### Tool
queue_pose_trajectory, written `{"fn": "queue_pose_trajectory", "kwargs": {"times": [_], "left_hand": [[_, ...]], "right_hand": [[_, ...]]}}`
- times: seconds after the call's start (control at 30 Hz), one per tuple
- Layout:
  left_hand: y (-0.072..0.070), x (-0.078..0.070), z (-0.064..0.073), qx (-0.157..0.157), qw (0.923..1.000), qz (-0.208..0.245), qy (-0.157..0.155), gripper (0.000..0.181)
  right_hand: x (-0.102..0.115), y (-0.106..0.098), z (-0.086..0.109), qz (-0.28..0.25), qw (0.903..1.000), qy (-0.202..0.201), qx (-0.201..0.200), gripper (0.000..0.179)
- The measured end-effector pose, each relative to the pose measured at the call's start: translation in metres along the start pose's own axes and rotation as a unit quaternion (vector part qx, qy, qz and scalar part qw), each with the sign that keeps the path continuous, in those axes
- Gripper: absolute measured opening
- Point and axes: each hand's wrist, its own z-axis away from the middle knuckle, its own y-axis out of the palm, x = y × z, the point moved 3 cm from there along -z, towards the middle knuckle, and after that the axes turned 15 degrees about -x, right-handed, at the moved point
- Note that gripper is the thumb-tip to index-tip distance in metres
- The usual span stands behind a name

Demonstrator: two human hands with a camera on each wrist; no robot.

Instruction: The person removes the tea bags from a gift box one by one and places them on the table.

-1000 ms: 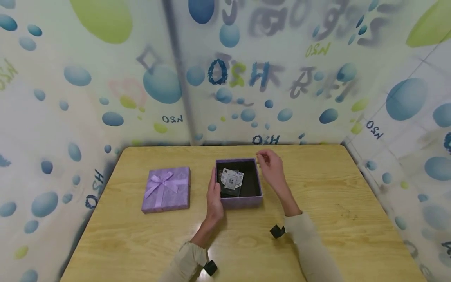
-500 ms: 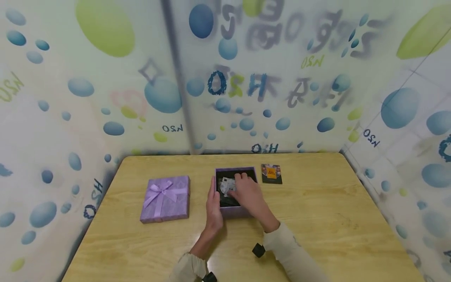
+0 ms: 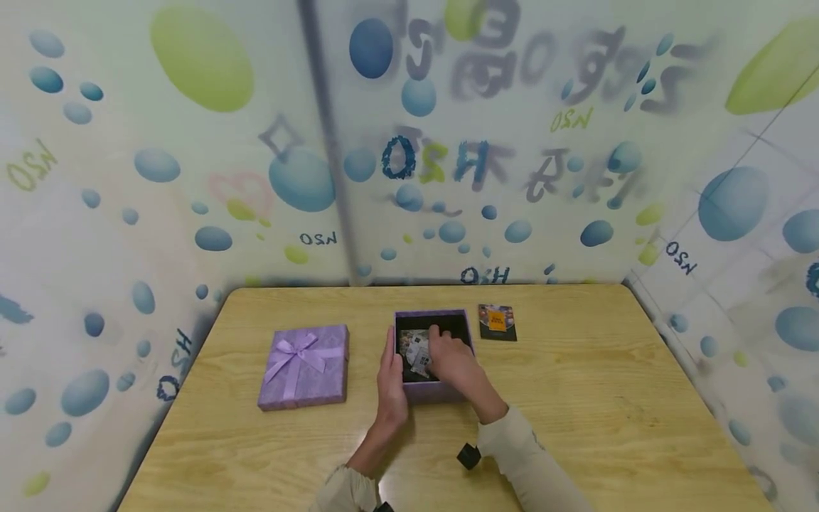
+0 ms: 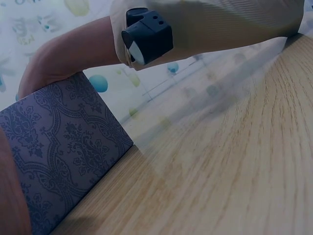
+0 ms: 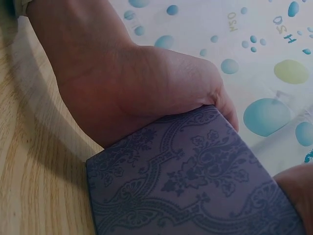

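Observation:
An uncovered purple patterned box stands on the table in the head view, its inside black. My left hand lies along its left wall, fingers extended against the outside. Reaching in over the near right side, my right hand has its fingers curled at a small white-and-grey card; its fingertips are partly hidden. Another printed card lies behind that one in the box. The right wrist view shows the right hand bent over the box wall, its fingers out of sight inside.
A purple lid with a ribbon bow lies left of the box. To the box's back right lies a dark square packet with an orange label. The wooden table meets a patterned curtain at the back.
My right hand has gone from beside the box's right back corner into the box, and the dark packet now lies on the table there. The white-and-grey card has shifted toward me and turned.

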Motion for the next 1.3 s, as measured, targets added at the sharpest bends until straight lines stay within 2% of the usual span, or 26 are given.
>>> {"fn": "queue_pose_trajectory", "kwargs": {"times": [0.17, 0.3, 0.4, 0.6, 0.7, 0.93, 1.1, 1.3], "left_hand": [[0.0003, 0.0010, -0.0008, 0.002, 1.0000, 0.003, 0.002, 0.055], [0.0001, 0.0007, -0.0005, 0.002, 1.0000, 0.001, 0.002, 0.055], [-0.0002, -0.0006, 0.0003, 0.001, 1.0000, 0.002, -0.001, 0.055], [0.0001, -0.0018, -0.0001, 0.002, 1.0000, -0.002, 0.000, 0.055], [-0.0002, -0.0013, -0.0008, 0.002, 1.0000, -0.005, -0.002, 0.055], [0.0002, 0.0013, -0.0001, -0.002, 1.0000, -0.005, 0.001, 0.055], [0.0004, 0.0006, -0.0004, -0.005, 0.9999, 0.001, 0.009, 0.054], [0.0009, -0.0009, -0.0020, -0.002, 1.0000, 0.003, 0.003, 0.054]], "right_hand": [[-0.0013, 0.0010, -0.0020, 0.000, 0.9997, -0.023, 0.002, 0.032], [-0.0035, 0.0026, -0.0026, -0.039, 0.9985, -0.033, 0.022, 0.023], [-0.0045, 0.0037, -0.0023, -0.059, 0.9971, -0.034, 0.033, 0.028], [-0.0053, 0.0016, -0.0036, -0.072, 0.9967, -0.009, 0.038, 0.042], [-0.0052, 0.0000, -0.0039, -0.070, 0.9970, -0.005, 0.032, 0.042], [-0.0028, -0.0046, -0.0028, -0.057, 0.9981, -0.020, 0.009, 0.025], [-0.0037, -0.0038, -0.0052, -0.078, 0.9967, -0.021, -0.004, 0.018], [-0.0066, -0.0020, -0.0092, -0.097, 0.9949, -0.012, -0.027, 0.014]]}}
